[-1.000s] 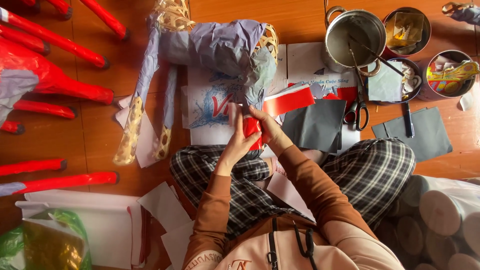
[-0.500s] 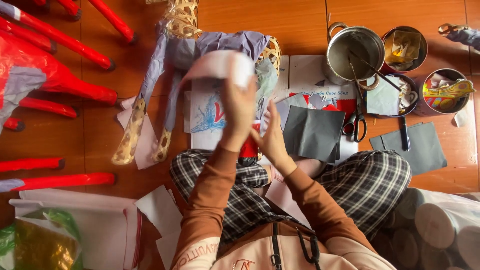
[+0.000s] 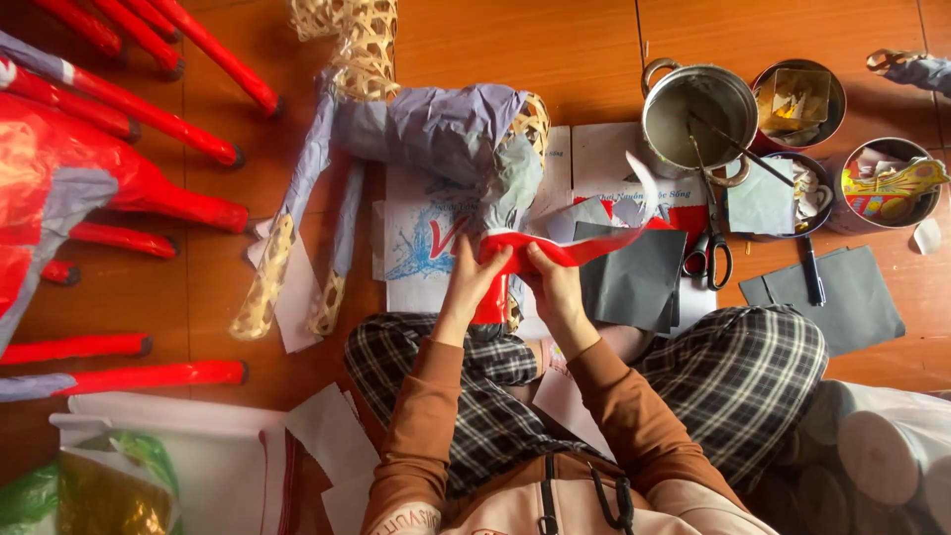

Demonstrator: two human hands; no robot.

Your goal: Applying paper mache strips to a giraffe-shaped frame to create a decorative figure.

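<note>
I sit cross-legged on a wooden floor. My left hand (image 3: 470, 275) and my right hand (image 3: 548, 274) both hold a strip of red paper (image 3: 555, 248) that stretches right toward the grey sheets. Just beyond my hands lies a woven bamboo animal frame (image 3: 426, 129), partly covered in grey-lilac paper, its legs pointing left and down. A red-wrapped part (image 3: 492, 302) shows below and between my hands, above my lap.
A steel pot (image 3: 698, 104) with sticks, round tins (image 3: 887, 178), scissors (image 3: 713, 233) and a pen (image 3: 810, 272) lie at the right. Dark grey paper sheets (image 3: 634, 272) lie beside my right knee. Red paper-covered figures (image 3: 109, 178) fill the left. Paper sheets (image 3: 178, 456) lie at the lower left.
My left hand, raised with a pale sheet half a second ago, has come down. Both hands now grip the red strip, stretched out to the right.
</note>
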